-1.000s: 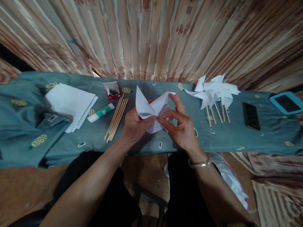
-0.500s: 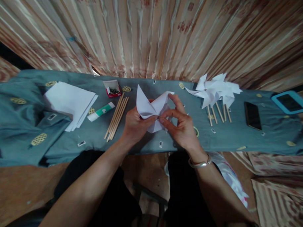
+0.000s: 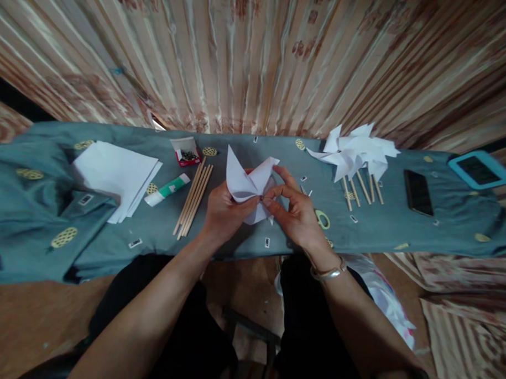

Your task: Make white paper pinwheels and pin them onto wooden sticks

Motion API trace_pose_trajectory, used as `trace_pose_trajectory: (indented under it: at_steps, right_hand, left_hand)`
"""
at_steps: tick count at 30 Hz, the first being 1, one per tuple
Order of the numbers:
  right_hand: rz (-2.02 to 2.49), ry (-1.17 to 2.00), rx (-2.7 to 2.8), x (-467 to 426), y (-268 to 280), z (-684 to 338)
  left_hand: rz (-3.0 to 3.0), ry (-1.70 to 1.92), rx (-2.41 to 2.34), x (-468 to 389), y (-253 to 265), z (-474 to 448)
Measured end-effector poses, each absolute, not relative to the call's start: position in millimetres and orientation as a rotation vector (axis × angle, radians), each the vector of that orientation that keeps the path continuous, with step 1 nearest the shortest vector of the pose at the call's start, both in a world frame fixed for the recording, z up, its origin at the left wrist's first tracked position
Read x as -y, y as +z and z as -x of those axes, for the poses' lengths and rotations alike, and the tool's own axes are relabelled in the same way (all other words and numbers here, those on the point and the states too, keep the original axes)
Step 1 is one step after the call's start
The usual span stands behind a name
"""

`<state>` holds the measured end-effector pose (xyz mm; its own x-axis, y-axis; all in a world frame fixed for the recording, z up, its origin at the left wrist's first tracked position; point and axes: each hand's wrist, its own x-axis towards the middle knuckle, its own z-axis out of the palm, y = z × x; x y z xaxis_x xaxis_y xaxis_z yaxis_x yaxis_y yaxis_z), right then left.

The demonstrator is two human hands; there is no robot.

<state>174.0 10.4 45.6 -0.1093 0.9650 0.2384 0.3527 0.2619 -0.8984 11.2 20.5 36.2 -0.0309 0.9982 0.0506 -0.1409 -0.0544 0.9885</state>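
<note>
White paper, bent into pointed blades: a pinwheel shape [image 3: 250,181] held up between both hands, above the near-middle part of a grey-green cloth [image 3: 380,235] printed with pineapples. Left hand [image 3: 224,210] grips the paper from its left side, thumb laid along the front and pressing at the centre; other fingers mostly hidden behind the sheet. Right hand [image 3: 297,213] is narrow at the tips, thumb and index finger pinched together at that same centre, just beside the left thumb. Cannot tell what small item, if any, sits between the fingertips. Silver bangle [image 3: 329,274] on the right wrist.

Just beyond the right hand, a pale yellow-green scissor handle [image 3: 323,219], partly covered by it.

Left of the hands: a bundle of wooden sticks [image 3: 193,201] lying side by side; a small red-and-white box [image 3: 187,161], lid up, small dark metal pieces inside; a green-and-white tube [image 3: 168,190] lying aslant; overlapping white sheets [image 3: 112,173] farther left.

Right of the hands: a cluster of pinwheels [image 3: 360,150] on sticks, overlapping; then a dark phone [image 3: 419,193]; then a blue-framed device [image 3: 502,176] near the far right end. Striped, pleated curtain [image 3: 257,62] behind.
</note>
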Motion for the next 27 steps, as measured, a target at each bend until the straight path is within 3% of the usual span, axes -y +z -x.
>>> trace_pose_trajectory:
  at_steps: [9,20,27]
  right_hand:
    - [1.224,0.984,1.527,-11,49,-172]
    - [1.27,0.892,1.403,-10,35,-172]
    - [1.175,1.085,1.155,-12,36,-169]
  left_hand:
    - [-1.045,1.282,-1.008,-20,41,-9]
    - [-1.079,1.266,-1.016,-20,41,-8]
    - [-1.118,1.267,-1.006,-20,42,-7]
